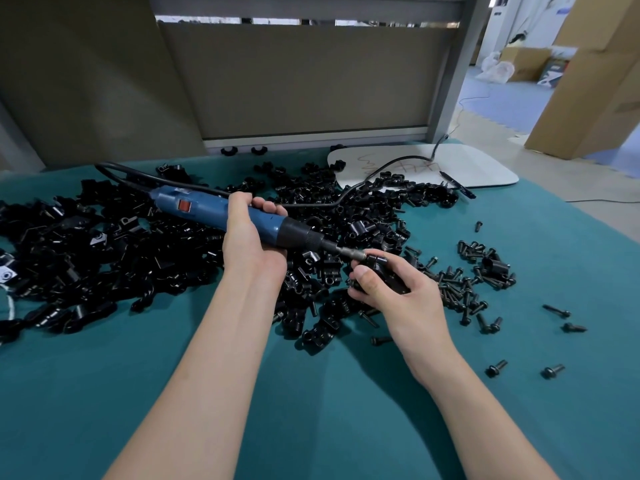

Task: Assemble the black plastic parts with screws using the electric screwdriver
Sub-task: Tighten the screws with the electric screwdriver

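Note:
My left hand (247,233) grips the blue electric screwdriver (207,211) round its barrel, its black nose and metal bit (341,251) slanting down to the right. The bit tip meets a black plastic part (382,273) that my right hand (391,289) holds above the green cloth, thumb on its near side. The screw at the tip is hidden. A big heap of black plastic parts (104,251) spreads across the left and middle. Loose black screws (464,289) lie piled to the right of my right hand.
The screwdriver's black cord (311,203) runs over the heap to a white board (478,168) at the back right. A grey partition (304,81) closes the table's far edge. Stray screws (554,370) dot the green cloth (311,410) at the right. Cardboard boxes stand beyond.

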The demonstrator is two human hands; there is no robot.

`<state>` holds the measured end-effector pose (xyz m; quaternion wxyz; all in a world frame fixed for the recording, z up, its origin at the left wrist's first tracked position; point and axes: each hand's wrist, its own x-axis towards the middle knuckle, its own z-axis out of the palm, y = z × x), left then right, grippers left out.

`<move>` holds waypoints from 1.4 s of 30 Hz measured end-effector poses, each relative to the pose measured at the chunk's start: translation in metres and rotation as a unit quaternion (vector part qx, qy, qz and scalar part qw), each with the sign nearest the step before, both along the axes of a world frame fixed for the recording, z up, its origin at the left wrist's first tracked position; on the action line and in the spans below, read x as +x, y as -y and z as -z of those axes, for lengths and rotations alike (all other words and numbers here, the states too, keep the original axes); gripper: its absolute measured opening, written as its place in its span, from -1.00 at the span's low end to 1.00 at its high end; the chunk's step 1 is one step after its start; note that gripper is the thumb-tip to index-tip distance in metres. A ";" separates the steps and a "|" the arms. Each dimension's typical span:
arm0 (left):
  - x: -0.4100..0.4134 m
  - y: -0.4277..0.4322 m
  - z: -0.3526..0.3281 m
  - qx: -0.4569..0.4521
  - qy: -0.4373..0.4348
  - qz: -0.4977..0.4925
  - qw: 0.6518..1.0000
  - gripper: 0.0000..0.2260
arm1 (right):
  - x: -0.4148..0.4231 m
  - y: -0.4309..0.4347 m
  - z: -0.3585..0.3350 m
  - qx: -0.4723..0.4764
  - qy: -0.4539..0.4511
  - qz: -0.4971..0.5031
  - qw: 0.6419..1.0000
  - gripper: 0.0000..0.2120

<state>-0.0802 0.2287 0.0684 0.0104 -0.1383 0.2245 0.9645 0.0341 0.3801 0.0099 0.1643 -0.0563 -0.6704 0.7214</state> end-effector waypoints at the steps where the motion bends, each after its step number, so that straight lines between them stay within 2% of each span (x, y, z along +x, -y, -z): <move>1: 0.000 0.000 0.000 0.003 0.000 0.000 1.000 -0.82 | 0.000 0.000 0.000 0.003 0.002 0.001 1.000 -0.82; 9: 0.002 -0.001 -0.004 0.014 0.010 0.012 1.000 -0.81 | 0.001 0.001 -0.004 -0.004 -0.004 0.008 1.000 -0.84; 21: 0.004 -0.002 -0.005 -0.039 0.091 0.025 0.995 -0.86 | 0.007 -0.001 -0.006 0.128 -0.055 0.042 0.989 -0.76; 23: 0.002 0.001 -0.008 -0.043 0.108 0.028 0.993 -0.87 | 0.008 0.000 -0.006 0.191 -0.091 0.043 0.976 -0.72; 26: -0.003 0.008 -0.008 -0.061 0.135 0.032 0.988 -0.85 | 0.009 0.005 -0.006 0.316 -0.173 0.049 0.931 -0.65; 29: -0.008 0.020 -0.009 -0.057 0.135 0.029 0.989 -0.87 | 0.010 0.006 -0.005 0.348 -0.225 0.057 0.908 -0.67; 31: -0.012 0.030 -0.010 -0.059 0.128 0.020 0.990 -0.89 | 0.013 0.002 -0.007 0.283 -0.179 0.063 0.940 -0.73; 33: -0.014 0.035 -0.011 -0.064 0.114 0.000 0.991 -0.86 | 0.014 -0.002 -0.014 0.109 -0.078 0.048 0.990 -0.76; 34: -0.013 0.034 -0.011 -0.060 0.104 -0.010 0.993 -0.85 | 0.012 -0.004 -0.015 0.003 -0.043 0.027 0.999 -0.73; 36: -0.009 0.025 -0.012 -0.061 0.081 -0.025 0.995 -0.83 | 0.007 -0.005 -0.015 -0.183 0.000 -0.018 0.983 -0.66; 37: -0.006 0.018 -0.012 -0.066 0.069 -0.032 0.995 -0.83 | 0.005 -0.005 -0.016 -0.234 0.009 -0.028 0.972 -0.64; 39: -0.001 0.005 -0.014 -0.065 0.044 -0.039 0.996 -0.84 | 0.003 -0.003 -0.016 -0.270 0.020 -0.034 0.962 -0.62; 42: 0.003 -0.007 -0.016 -0.072 0.024 -0.036 0.996 -0.85 | 0.002 -0.004 -0.016 -0.270 0.025 -0.029 0.962 -0.60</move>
